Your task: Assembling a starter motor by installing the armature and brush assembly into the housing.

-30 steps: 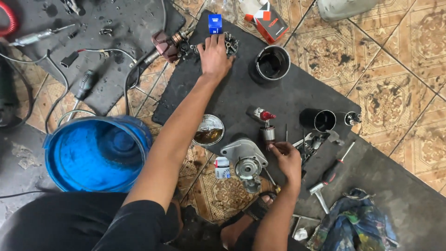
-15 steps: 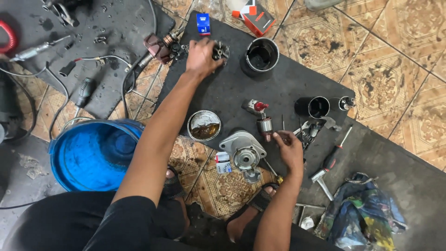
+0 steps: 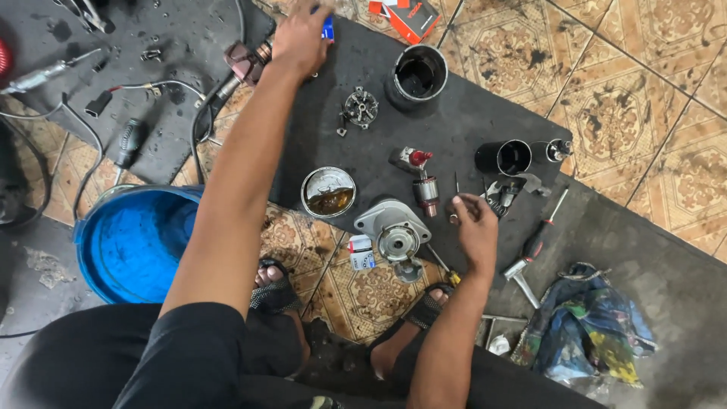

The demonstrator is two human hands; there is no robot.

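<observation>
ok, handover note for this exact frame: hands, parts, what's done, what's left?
Left hand: stretched to the mat's far edge, over a small blue box; grip hidden.
Right hand: fingers pinched on something small, too small to tell.
On the black rubber mat: round finned metal part, grey metal housing, small armature, black cylindrical casing.
Done: unit lies in separate pieces. Left: pieces are still unjoined.

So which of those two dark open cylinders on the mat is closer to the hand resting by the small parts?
The smaller black cylinder, just beyond the right hand. The larger one sits farther up the black mat, nearer the left hand.
</observation>
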